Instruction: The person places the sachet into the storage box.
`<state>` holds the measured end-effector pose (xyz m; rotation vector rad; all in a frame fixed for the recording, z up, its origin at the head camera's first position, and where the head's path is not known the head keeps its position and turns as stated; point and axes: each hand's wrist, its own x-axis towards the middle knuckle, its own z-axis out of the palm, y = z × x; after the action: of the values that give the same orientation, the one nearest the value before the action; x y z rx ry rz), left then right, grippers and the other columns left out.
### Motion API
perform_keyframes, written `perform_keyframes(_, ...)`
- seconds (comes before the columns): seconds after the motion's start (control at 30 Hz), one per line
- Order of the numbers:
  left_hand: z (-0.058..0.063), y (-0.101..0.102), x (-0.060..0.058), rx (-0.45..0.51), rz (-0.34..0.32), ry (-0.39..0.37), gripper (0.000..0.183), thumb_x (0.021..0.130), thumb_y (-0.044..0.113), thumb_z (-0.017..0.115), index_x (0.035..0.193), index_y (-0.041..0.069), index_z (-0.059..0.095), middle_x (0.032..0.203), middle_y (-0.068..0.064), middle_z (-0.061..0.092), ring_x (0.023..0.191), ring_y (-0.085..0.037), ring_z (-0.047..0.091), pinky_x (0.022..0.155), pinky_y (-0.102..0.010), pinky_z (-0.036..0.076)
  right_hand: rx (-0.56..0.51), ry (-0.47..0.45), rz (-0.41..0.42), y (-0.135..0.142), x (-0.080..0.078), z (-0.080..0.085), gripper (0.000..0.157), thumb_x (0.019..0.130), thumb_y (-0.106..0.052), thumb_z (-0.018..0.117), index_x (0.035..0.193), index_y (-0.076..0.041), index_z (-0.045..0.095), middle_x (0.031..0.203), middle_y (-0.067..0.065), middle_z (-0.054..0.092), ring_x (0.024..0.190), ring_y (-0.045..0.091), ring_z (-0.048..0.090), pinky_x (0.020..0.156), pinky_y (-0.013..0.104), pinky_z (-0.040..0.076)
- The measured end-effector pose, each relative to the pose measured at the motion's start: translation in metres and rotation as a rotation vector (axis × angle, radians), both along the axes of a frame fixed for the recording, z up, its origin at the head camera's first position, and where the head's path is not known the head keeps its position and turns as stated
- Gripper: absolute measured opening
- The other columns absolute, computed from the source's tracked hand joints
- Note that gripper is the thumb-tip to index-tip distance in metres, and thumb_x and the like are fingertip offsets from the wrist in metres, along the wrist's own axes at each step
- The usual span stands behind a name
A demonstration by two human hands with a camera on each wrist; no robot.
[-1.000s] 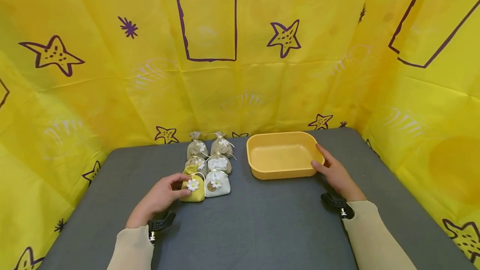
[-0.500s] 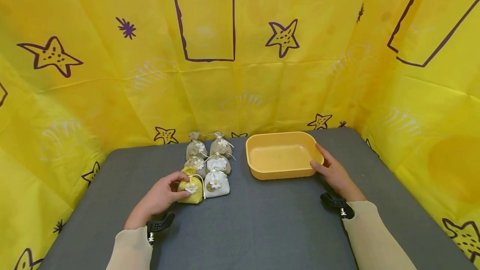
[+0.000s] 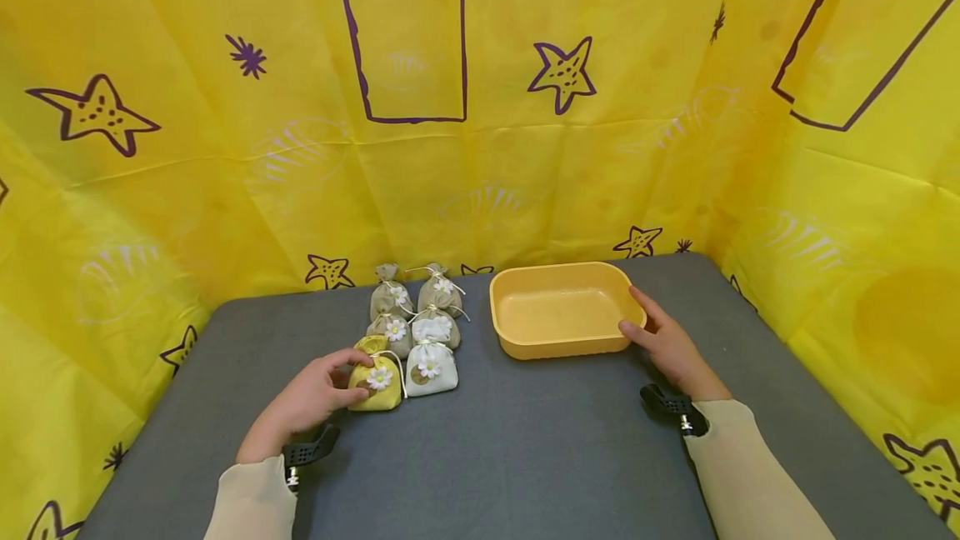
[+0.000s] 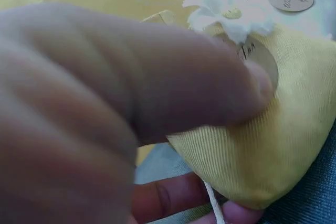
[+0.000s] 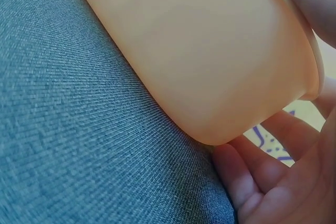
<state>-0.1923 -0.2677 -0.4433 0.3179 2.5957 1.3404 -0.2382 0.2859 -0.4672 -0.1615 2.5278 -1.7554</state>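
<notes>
The left grip (image 3: 313, 394) pinches the yellow bag (image 3: 387, 395); right of that grip, the tray (image 3: 558, 350) lies longways across, its far end in the right grip (image 3: 672, 352).

In the left wrist view, the left hand (image 4: 105, 87) covers part of the round tag (image 4: 264, 59) on the yellow drawstring pouch (image 4: 278, 135), so we cannot read its whole writing; the right edge cuts the white pouch (image 4: 320, 17). In the right wrist view, we see the yellow-orange tray (image 5: 194, 51) and the right hand (image 5: 291, 182) only partly, cut by the edges.
</notes>
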Motion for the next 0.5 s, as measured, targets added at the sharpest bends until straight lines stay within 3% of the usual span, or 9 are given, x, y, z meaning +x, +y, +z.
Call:
perform_keyframes(0.3, -0.0034, -0.0065, 0.0021, 0.175, 0.067, 0.016, 0.04, 0.083, 0.015, 0.083, 0.117, 0.007, 0.062, 0.117, -0.019, 0.058, 0.094, -0.031, 0.064, 0.071, -0.037, 0.055, -0.002, 0.025, 0.006, 0.0023, -0.0021, -0.0072, 0.08, 0.1, -0.029, 0.063, 0.162, -0.018, 0.013, 0.164, 0.016, 0.013, 0.145, 0.04, 0.021, 0.111, 0.058, 0.022)
perform_keyframes(0.5, 0.0055, -0.0078, 0.0034, 0.127, 0.135, 0.042, 0.043, 0.083, 0.02, 0.083, 0.119, 0.009, 0.063, 0.122, -0.018, 0.057, 0.093, -0.029, 0.062, 0.071, -0.035, 0.054, 0.002, 0.033, 0.009, 0.0014, -0.0017, -0.0061, 0.08, 0.1, -0.028, 0.063, 0.162, -0.017, 0.013, 0.163, 0.017, 0.014, 0.144, 0.04, 0.023, 0.111, 0.058, 0.023)
